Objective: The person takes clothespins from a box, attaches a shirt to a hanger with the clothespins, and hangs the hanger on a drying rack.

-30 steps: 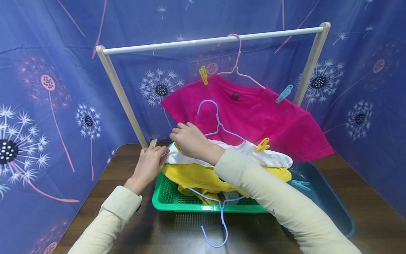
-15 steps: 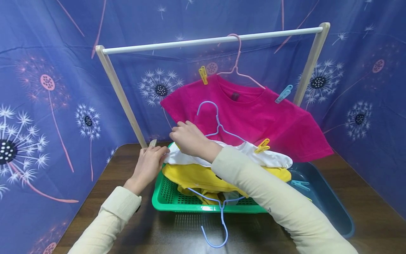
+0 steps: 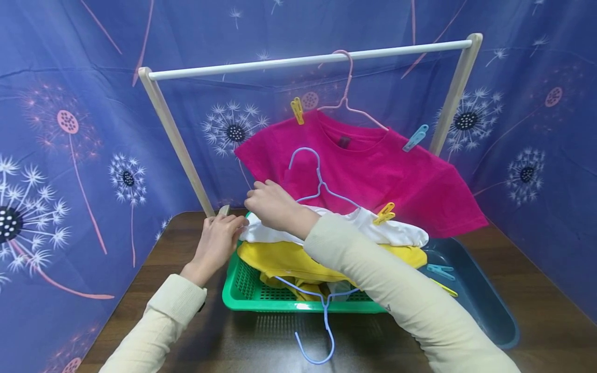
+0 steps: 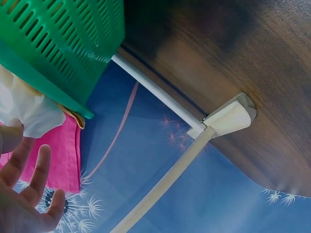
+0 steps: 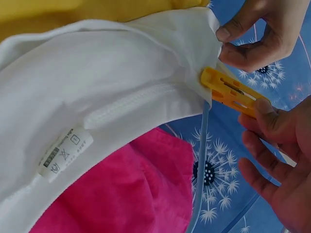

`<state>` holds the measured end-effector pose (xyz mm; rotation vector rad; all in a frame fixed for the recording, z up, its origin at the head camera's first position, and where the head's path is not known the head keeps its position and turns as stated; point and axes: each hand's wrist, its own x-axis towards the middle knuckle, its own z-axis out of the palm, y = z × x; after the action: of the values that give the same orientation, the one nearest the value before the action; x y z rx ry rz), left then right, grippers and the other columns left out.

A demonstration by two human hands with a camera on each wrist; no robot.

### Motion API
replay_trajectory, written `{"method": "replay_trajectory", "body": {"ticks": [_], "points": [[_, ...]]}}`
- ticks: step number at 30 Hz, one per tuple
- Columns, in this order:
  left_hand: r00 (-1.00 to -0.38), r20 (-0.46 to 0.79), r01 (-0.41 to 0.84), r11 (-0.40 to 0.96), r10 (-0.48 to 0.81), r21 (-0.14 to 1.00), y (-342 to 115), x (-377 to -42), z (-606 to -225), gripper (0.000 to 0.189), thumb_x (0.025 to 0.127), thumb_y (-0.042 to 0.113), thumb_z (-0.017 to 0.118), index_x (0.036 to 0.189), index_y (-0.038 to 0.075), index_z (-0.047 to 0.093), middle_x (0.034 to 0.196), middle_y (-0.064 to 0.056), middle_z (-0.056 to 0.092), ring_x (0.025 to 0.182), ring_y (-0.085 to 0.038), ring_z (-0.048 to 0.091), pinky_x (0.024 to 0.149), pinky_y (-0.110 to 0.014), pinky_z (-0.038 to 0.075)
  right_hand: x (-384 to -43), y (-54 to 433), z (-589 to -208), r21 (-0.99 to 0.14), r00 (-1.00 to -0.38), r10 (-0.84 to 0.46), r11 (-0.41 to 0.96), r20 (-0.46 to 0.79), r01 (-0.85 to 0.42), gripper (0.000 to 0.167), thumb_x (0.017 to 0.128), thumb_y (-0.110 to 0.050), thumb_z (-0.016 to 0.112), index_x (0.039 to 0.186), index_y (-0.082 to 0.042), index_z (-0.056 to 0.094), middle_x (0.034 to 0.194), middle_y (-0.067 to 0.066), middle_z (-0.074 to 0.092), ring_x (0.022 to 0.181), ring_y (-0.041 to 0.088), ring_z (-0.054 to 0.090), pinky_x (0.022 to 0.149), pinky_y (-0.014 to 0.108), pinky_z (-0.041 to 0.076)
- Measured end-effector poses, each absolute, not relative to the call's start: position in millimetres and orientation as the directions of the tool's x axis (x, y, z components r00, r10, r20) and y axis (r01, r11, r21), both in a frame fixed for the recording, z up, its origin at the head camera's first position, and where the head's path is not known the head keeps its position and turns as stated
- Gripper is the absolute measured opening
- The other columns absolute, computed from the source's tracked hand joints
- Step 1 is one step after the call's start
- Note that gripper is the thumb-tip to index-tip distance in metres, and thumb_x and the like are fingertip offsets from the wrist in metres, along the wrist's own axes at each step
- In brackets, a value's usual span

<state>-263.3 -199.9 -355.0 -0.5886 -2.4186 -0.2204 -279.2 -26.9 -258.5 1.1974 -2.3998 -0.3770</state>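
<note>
A white shirt (image 3: pixel 403 233) lies over a yellow garment (image 3: pixel 275 259), with a light blue hanger (image 3: pixel 319 173) rising from its neckline. My left hand (image 3: pixel 216 241) pinches the shirt's left edge between thumb and index finger, its other fingers spread in the left wrist view. Between thumb and forefinger, my right hand (image 5: pixel 286 145) grips a yellow clothespin (image 5: pixel 231 90) whose tip is at the shirt's left shoulder, next to the hanger arm. In the head view the right hand hides this clothespin. Another yellow clothespin (image 3: pixel 384 213) sits on the right shoulder.
A magenta T-shirt (image 3: pixel 359 166) with two clothespins hangs on a pink hanger (image 3: pixel 347 85) from the rack bar (image 3: pixel 210 71). The green basket (image 3: pixel 261 304) holds clothes; a second blue hanger (image 3: pixel 326 321) sticks out in front. A dark tray (image 3: pixel 485 311) holds loose clothespins.
My right hand and forearm have shifted slightly left; the yellow clothespin under the hand has gone out of head view, and one in the tray has come into view. The left hand stays put.
</note>
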Motion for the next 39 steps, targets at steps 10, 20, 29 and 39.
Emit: {"method": "replay_trajectory", "body": {"ticks": [10,20,29,39], "points": [[-0.682,0.630,0.478,0.878,0.370,0.001,-202,-262,-355,0.019,0.080,0.004,0.066,0.091,0.020,0.064,0.080,0.001,0.065,0.078,-0.025,0.057,0.080,-0.049,0.038,-279,-29,-260,0.417,-0.535,-0.807,0.588,0.251,-0.693,0.012,0.080,-0.016,0.065,0.091,-0.018,0.070,0.086,-0.002,0.064,0.088,0.018,0.054,0.074,0.029,0.045],[-0.692,0.610,0.463,0.886,0.385,-0.033,-202,-261,-352,0.017,0.081,0.006,0.066,0.089,0.021,0.063,0.079,0.003,0.065,0.080,-0.025,0.058,0.080,-0.050,0.038,-281,-28,-264,0.374,-0.557,-0.801,0.596,0.217,-0.711,0.012,0.079,-0.017,0.065,0.090,-0.018,0.069,0.085,-0.002,0.063,0.087,0.017,0.054,0.072,0.030,0.044],[-0.727,0.578,0.450,0.893,0.371,-0.008,-200,-260,-353,0.015,0.082,0.008,0.065,0.092,0.019,0.063,0.081,0.002,0.065,0.080,-0.024,0.058,0.080,-0.049,0.038,-279,-26,-265,0.346,-0.606,-0.778,0.622,0.168,-0.702,0.021,0.083,-0.026,0.063,0.102,-0.018,0.066,0.094,-0.002,0.063,0.093,0.015,0.054,0.079,0.032,0.045],[-0.733,0.581,0.448,0.894,0.353,0.023,-200,-261,-353,0.011,0.084,0.009,0.063,0.091,0.017,0.063,0.080,0.001,0.065,0.078,-0.024,0.057,0.080,-0.048,0.038,-276,-19,-261,0.314,-0.610,-0.764,0.643,0.208,-0.699,0.026,0.086,-0.030,0.061,0.108,-0.017,0.060,0.101,-0.001,0.061,0.098,0.017,0.052,0.082,0.034,0.045]]}}
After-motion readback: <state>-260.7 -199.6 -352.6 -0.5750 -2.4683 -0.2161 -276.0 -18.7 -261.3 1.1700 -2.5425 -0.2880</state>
